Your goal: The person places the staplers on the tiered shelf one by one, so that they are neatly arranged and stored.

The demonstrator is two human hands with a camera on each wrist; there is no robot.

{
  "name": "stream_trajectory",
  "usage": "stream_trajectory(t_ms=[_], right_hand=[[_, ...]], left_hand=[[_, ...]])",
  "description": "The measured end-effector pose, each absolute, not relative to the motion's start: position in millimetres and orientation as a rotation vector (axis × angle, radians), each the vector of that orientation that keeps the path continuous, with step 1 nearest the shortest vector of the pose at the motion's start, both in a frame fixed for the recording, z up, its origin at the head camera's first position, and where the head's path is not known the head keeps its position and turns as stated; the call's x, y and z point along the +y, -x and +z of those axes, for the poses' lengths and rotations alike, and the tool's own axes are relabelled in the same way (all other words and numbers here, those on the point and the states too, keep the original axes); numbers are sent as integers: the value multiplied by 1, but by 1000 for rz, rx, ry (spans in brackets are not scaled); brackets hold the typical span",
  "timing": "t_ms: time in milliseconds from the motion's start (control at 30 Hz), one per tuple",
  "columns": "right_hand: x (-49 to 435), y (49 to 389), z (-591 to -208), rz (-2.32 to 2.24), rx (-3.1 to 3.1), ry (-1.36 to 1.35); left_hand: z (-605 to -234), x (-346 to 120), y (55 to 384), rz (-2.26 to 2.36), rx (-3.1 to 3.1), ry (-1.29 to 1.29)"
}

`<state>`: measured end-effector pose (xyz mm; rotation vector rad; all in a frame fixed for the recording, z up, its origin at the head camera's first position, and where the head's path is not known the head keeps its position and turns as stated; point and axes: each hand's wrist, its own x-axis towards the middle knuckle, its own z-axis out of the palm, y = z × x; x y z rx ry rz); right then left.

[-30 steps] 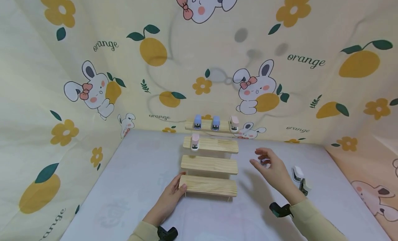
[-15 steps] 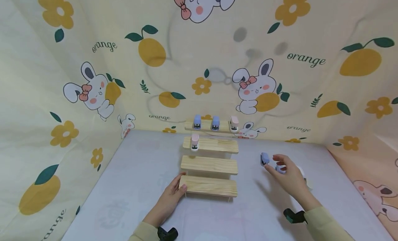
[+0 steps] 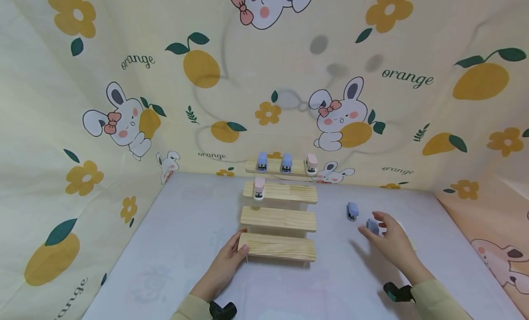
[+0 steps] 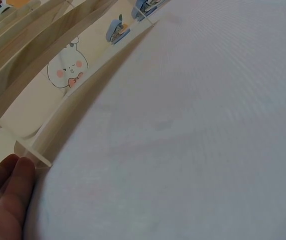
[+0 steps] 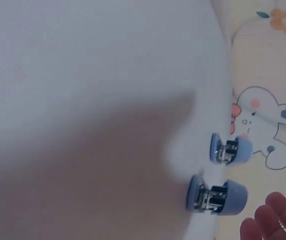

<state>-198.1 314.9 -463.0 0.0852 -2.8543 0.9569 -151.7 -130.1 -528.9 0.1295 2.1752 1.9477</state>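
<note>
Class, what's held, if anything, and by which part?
The left hand holds the wooden rack by its lowest shelf's left end; the right hand, near a blue stapler, holds nothing.

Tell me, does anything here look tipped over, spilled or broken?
Nothing stands out: I see no spill or clear damage. Two blue staplers stand upright on the table, right of the wooden rack. They are off its shelves, unlike the pink stapler on the second shelf down, though that hardly seems odd.
</note>
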Motion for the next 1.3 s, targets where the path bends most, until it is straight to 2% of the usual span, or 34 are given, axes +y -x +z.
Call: stream_trajectory(t_ms=[533, 1300], right_hand=[[325, 198, -476, 1017, -2999, -46], [332, 217, -488, 1099, -3105, 24]], left_hand=[[-529, -131, 151, 1959, 2169, -137], [-528, -131, 151, 2007, 2149, -173]])
